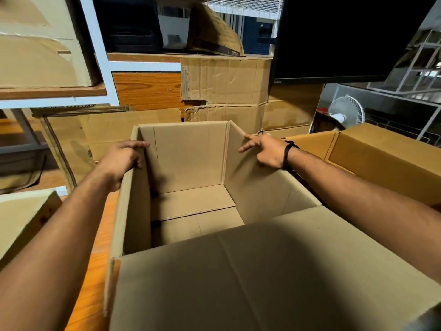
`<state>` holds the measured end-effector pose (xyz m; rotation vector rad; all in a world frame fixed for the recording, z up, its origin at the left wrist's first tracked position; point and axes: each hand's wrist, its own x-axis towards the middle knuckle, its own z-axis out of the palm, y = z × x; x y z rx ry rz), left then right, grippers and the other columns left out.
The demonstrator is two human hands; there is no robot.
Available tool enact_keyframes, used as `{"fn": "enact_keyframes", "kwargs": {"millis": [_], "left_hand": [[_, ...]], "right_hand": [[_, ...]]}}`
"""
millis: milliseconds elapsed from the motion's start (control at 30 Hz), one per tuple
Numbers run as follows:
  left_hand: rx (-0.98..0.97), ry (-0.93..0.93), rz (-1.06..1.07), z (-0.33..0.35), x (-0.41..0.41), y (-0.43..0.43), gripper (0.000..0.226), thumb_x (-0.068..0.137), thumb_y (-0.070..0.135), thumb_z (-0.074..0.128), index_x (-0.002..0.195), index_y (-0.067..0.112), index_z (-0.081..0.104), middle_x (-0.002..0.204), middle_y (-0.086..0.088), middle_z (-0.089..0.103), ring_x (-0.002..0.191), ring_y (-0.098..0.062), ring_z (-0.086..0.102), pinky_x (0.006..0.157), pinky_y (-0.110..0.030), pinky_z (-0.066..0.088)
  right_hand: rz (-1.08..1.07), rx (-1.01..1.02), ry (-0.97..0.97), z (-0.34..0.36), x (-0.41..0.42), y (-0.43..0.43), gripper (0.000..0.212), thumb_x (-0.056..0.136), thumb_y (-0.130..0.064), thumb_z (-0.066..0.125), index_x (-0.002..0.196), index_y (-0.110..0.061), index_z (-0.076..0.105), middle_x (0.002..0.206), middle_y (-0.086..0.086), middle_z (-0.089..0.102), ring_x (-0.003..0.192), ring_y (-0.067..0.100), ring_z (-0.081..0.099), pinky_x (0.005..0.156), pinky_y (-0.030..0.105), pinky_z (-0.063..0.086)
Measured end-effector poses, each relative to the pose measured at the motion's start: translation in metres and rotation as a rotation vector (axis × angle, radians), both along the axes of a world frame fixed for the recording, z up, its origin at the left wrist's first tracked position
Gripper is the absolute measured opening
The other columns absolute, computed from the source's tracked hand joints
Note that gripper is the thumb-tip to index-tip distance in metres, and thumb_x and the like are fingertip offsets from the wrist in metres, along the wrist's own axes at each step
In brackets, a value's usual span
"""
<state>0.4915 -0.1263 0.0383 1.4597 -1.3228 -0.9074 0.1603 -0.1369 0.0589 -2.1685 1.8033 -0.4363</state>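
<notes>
**Open box** [191,163]: one, upright on the table [95,247], with its side and far walls standing and its near flap spread wide on the wearer's side.

**Left hand** [124,156]: one. Its fingers are curled over the box's left rim near the far corner and grip it.

**Right hand** [267,150]: one. Its fingers are straight and spread, resting on the box's right rim without clasping.

**Room:**
- A strip of table shows left of the box.
- Second box [381,158]: one, just beside the box's right wall.
- Stacked cartons [226,91]: close behind the box's far wall.
- Fan [347,111]: one, well behind the box's right side.
</notes>
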Motion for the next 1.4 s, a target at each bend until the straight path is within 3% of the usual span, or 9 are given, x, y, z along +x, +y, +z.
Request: {"fn": "enact_keyframes", "kwargs": {"millis": [267,400,567,700,867,967,1067,1167,1400], "left_hand": [[0.018,0.171,0.031,-0.005,-0.011,-0.005,0.052,0.074,-0.013,0.042,0.112,0.012,0.067,0.076,-0.007,0.055,0.058,-0.014,0.047,0.049,-0.02,0.044],[-0.007,0.106,0.034,-0.002,-0.011,-0.011,0.041,0.082,-0.008,0.047,0.112,0.014,0.066,0.096,-0.009,0.06,0.072,-0.012,0.052,0.063,-0.017,0.046],[-0.045,-0.212,0.075,0.006,0.001,-0.002,0.048,0.082,0.014,0.066,0.129,0.015,0.058,0.126,-0.004,0.063,0.107,-0.018,0.06,0.096,-0.033,0.05],[-0.01,-0.363,-0.103,0.018,-0.004,0.024,0.063,0.085,0.029,0.068,0.141,0.014,0.043,0.142,-0.005,0.049,0.124,-0.021,0.049,0.099,-0.029,0.04],[0.101,-0.761,-0.178,0.011,-0.007,0.04,0.083,0.08,0.054,0.063,0.149,0.028,0.026,0.155,-0.009,0.02,0.142,-0.029,0.018,0.116,-0.05,0.018],[0.051,-0.705,-0.183,0.0,-0.006,0.038,0.083,0.077,0.035,0.07,0.148,0.026,0.029,0.157,-0.009,0.009,0.143,-0.031,0.013,0.117,-0.05,0.019],[0.04,-0.481,-0.201,-0.012,-0.003,0.035,0.079,0.07,0.014,0.068,0.142,0.026,0.041,0.159,-0.005,0.002,0.144,-0.032,0.015,0.115,-0.046,0.027],[0.02,-0.234,-0.204,-0.022,-0.002,0.038,0.079,0.06,0.01,0.06,0.137,0.024,0.05,0.159,0.0,0.001,0.143,-0.033,0.017,0.112,-0.045,0.033],[-0.048,-0.132,-0.162,-0.019,-0.011,0.053,0.058,0.076,0.005,0.054,0.132,0.018,0.055,0.159,-0.004,0.012,0.138,-0.031,0.029,0.11,-0.042,0.036]], "right_hand": [[-0.031,0.027,0.075,0.008,-0.005,-0.017,0.06,0.079,0.011,0.043,0.116,-0.029,0.067,0.156,-0.012,0.026,0.14,0.021,0.032,0.112,0.035,0.033],[-0.001,-0.033,0.238,0.008,-0.005,-0.021,0.047,0.08,0.003,0.05,0.114,-0.024,0.067,0.153,-0.007,0.034,0.135,0.022,0.039,0.109,0.03,0.033],[0.033,-0.164,0.41,0.013,-0.001,-0.009,0.04,0.088,-0.017,0.06,0.129,-0.021,0.059,0.152,0.0,0.036,0.135,0.024,0.039,0.11,0.031,0.028],[0.041,-0.109,0.458,0.023,0.002,0.015,0.056,0.09,-0.041,0.061,0.141,-0.026,0.046,0.157,0.001,0.025,0.141,0.025,0.03,0.113,0.034,0.023],[0.029,0.033,0.619,0.024,-0.008,0.074,0.07,0.086,-0.057,0.058,0.147,-0.034,0.033,0.16,-0.001,0.012,0.145,0.022,0.018,0.117,0.039,0.018],[-0.006,0.085,0.659,0.017,-0.016,0.094,0.067,0.089,-0.055,0.054,0.148,-0.037,0.028,0.161,0.0,0.004,0.147,0.021,0.008,0.118,0.042,0.012],[-0.028,0.108,0.504,0.014,-0.019,0.093,0.06,0.091,-0.029,0.059,0.146,-0.035,0.035,0.161,-0.004,0.002,0.147,0.018,0.007,0.117,0.036,0.01],[-0.045,0.13,0.386,0.011,-0.02,0.089,0.063,0.087,-0.006,0.054,0.143,-0.033,0.042,0.161,-0.009,0.001,0.147,0.017,0.009,0.118,0.035,0.011],[-0.064,0.105,0.371,0.011,-0.016,0.096,0.068,0.086,-0.001,0.049,0.146,-0.031,0.036,0.161,-0.007,0.006,0.147,0.018,0.011,0.117,0.036,0.013]]}}
